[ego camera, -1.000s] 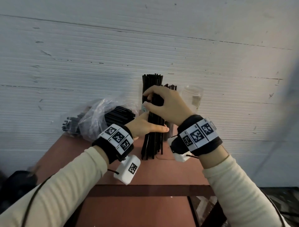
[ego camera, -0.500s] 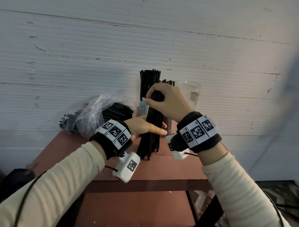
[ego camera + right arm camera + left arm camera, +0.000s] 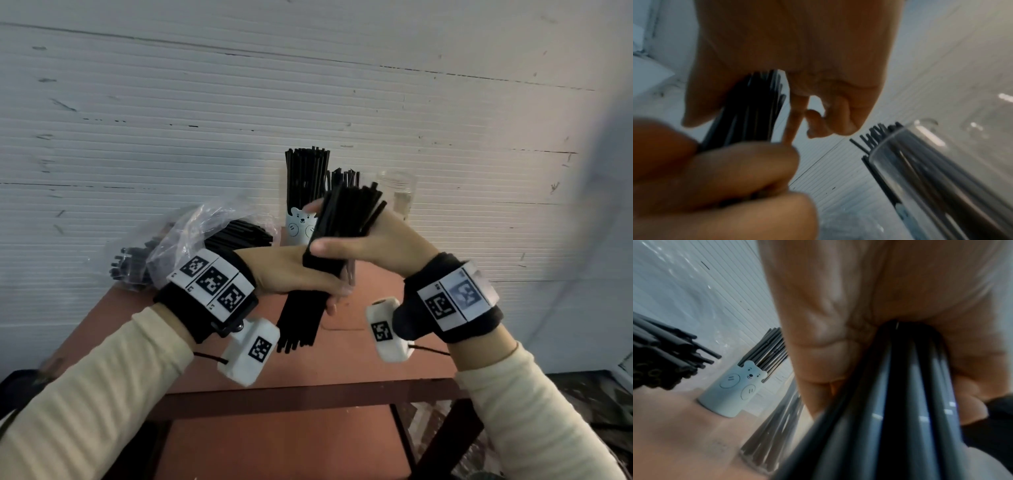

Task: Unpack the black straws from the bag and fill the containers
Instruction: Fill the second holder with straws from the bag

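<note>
Tilted since a second ago, the black straw bundle (image 3: 337, 236) fans at centre frame, both hands' grip, left hand (image 3: 294, 272) and right hand (image 3: 376, 245), clenched around it.

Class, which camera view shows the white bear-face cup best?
The left wrist view: the bear cup shows whole, face and base unobstructed, straws inside. The head view shows it small, its right side partly hidden behind the held straws. The right wrist view does not show it.

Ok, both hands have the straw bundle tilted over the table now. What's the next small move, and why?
Probably carry the bundle right and stand it in the clear jar. The bear cup already looks packed with straws and the container behind it holds some too, while the jar appears empty. Both the left hand and right hand grip the bundle, so it is ready to move.
</note>
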Available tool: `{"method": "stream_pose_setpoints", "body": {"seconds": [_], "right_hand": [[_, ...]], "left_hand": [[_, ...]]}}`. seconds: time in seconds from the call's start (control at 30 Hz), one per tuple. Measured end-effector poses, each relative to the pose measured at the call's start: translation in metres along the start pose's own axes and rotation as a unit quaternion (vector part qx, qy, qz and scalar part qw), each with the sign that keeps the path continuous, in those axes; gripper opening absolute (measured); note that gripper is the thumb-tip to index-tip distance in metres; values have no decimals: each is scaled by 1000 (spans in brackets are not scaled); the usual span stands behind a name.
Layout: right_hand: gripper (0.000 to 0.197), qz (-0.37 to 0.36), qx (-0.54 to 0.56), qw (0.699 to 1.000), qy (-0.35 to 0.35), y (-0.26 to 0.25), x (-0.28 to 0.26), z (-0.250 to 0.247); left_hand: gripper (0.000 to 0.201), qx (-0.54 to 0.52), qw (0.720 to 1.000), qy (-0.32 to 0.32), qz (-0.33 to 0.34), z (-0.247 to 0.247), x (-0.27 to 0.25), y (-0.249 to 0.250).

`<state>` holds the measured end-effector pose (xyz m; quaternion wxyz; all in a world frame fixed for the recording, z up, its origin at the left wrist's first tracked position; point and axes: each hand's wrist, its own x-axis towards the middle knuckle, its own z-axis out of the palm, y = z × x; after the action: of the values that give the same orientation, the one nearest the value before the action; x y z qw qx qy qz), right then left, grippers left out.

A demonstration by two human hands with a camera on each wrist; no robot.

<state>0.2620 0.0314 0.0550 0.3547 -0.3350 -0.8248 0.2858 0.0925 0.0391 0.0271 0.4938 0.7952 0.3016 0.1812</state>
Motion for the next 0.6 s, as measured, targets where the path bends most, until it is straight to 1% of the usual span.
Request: {"method": "stream_pose_setpoints", "body": {"seconds": [0.03,0.1,0.13,0.2,0.23,0.3,0.33,0.4,0.43,0.47,0.5,0.53,0.6], "right_hand": [[36,-1,-4,1000,-25,0,-3,3],[22,-9,-35,999,-33,4,-5,9],[15,-13,-50,998,-20,5,-5,10],[12,-27,-58,998,12,4,-2,7],[10,-39,-44,998,33,3,0,2],[8,-57,5,993,102,0,4,-14],[10,-61,31,987,147,-3,6,-23],[14,-62,72,966,240,-6,8,-44],[15,-57,84,954,283,-7,10,-53],[16,-49,93,941,321,-8,12,-61],[17,-42,101,929,352,-8,14,-69],[19,-37,111,920,375,-7,18,-75],[19,-24,127,908,398,-5,27,-85]], "left_hand": [[21,14,1000,-18,4,1,1,0],[17,50,998,-26,22,4,4,-2],[14,47,998,-14,31,5,7,-5],[11,-10,999,31,36,8,11,-10],[18,-37,997,62,37,8,14,-12],[49,-69,985,152,43,7,23,-15],[64,-69,973,212,60,6,27,-16],[80,-26,936,339,92,3,38,-20],[88,-2,919,382,96,2,43,-22],[98,14,909,406,94,0,49,-24],[110,28,905,415,86,-2,55,-25],[119,37,906,415,70,-4,62,-28],[132,36,919,392,26,-11,76,-30]]}}
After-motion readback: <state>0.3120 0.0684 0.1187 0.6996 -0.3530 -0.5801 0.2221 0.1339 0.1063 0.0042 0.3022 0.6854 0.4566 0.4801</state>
